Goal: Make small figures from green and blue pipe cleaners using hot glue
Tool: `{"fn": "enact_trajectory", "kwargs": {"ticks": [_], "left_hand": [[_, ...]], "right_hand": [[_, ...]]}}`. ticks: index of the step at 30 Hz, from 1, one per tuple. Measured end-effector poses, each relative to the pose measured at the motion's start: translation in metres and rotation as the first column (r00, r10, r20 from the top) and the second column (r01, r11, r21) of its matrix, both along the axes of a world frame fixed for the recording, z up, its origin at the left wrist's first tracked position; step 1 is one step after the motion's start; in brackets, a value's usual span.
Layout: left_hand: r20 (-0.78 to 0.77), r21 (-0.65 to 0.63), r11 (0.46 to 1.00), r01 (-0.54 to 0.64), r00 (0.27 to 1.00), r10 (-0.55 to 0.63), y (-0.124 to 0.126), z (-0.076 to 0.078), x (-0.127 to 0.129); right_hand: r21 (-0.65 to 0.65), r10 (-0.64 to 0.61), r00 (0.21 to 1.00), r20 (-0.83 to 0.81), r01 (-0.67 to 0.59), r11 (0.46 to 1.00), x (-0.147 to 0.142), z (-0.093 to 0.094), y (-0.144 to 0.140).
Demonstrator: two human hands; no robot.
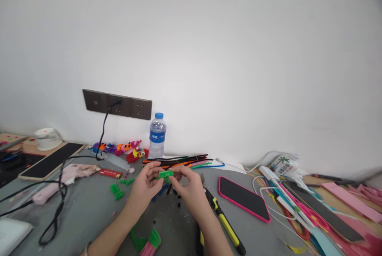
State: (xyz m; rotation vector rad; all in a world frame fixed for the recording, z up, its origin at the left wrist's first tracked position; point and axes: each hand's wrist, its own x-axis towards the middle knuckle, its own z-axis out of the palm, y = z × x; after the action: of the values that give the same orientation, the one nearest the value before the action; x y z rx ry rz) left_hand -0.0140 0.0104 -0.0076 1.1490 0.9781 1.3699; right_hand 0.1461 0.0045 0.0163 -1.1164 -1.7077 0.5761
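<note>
Both hands, left [145, 186] and right [188, 186], fingers pinched closed around a green pipe-cleaner piece [166, 174].

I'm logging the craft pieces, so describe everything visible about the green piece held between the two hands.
The green piece is small, bright green and looks fuzzy, like a bent or folded pipe cleaner. It lies roughly level, above the grey table, pinched at its left end by the fingers of the left hand and at its right end by the right hand. Its finer shape is too small to tell.
</note>
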Motion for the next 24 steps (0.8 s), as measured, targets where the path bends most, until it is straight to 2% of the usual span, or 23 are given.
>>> {"fn": "enact_trajectory", "kwargs": {"ticks": [24], "left_hand": [[-0.025, 0.041, 0.999, 0.011, 1.0, -0.01, 0.0007, -0.0032, 0.0001]], "right_hand": [[-0.023, 0.011, 1.0, 0.004, -0.011, 1.0, 0.0005, 0.0037, -0.0008]]}}
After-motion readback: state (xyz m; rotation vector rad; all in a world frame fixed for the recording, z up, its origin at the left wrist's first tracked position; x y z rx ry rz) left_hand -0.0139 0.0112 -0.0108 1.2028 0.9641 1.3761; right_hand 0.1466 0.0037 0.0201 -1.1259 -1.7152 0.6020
